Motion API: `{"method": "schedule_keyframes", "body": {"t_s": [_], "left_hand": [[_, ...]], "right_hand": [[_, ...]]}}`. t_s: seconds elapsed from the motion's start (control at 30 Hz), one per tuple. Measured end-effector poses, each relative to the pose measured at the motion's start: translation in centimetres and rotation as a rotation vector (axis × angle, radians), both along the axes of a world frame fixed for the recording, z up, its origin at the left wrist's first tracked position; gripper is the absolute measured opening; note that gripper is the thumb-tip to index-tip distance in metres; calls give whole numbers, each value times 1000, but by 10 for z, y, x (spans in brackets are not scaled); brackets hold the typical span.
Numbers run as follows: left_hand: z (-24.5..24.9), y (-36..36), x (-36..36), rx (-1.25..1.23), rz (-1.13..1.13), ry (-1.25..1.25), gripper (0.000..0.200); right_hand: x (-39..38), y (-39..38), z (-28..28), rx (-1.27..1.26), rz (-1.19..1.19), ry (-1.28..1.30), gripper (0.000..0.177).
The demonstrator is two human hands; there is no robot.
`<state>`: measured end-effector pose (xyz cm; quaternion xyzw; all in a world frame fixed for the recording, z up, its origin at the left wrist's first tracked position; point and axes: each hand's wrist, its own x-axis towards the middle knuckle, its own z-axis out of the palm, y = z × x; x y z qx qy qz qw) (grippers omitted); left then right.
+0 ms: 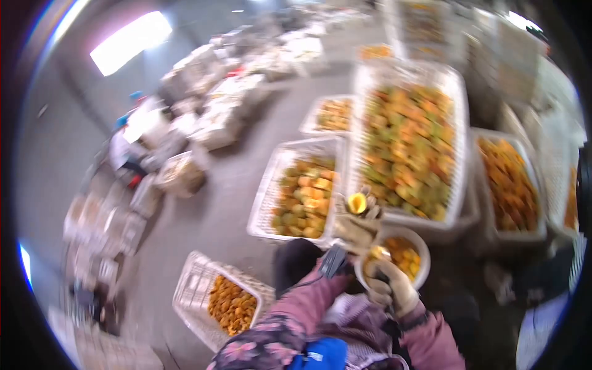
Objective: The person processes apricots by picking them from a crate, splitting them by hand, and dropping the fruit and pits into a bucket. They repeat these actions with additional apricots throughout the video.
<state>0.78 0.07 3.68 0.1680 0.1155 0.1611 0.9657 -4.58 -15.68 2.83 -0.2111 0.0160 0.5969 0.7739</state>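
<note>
My left hand (357,230), in a pale work glove, is closed around a halved yellow fruit (356,203), perhaps a peach, its hollow cut side facing up. My gloved right hand (394,287) is closed on a small shiny metal tool (380,252), whose exact shape is blurred. Below both hands, a round white bucket (424,256) holds orange-yellow fruit pieces (406,258). Just beyond my left hand stands a large white crate (459,123) heaped with green and orange fruit (407,148). A smaller white crate (262,203) of similar fruit stands to its left.
A white basket (191,283) with dark orange pieces (231,305) sits at lower left. More crates of orange fruit (507,185) line the right. Stacked white crates (228,117) and a person (126,148) are across the grey floor (228,185).
</note>
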Motion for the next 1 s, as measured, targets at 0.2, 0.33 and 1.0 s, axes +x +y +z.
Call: {"method": "schedule_keyframes", "body": {"t_s": [0.2, 0.33, 1.0], "left_hand": [[-116, 63, 148, 1026, -101, 350, 25], [-134, 55, 156, 2386, -613, 773, 83], [-108, 6, 42, 1556, -399, -49, 23]], "right_hand": [[23, 15, -37, -398, -457, 41, 26], [31, 21, -45, -489, -530, -18, 28], [34, 26, -73, -751, -781, -1212, 29]]}}
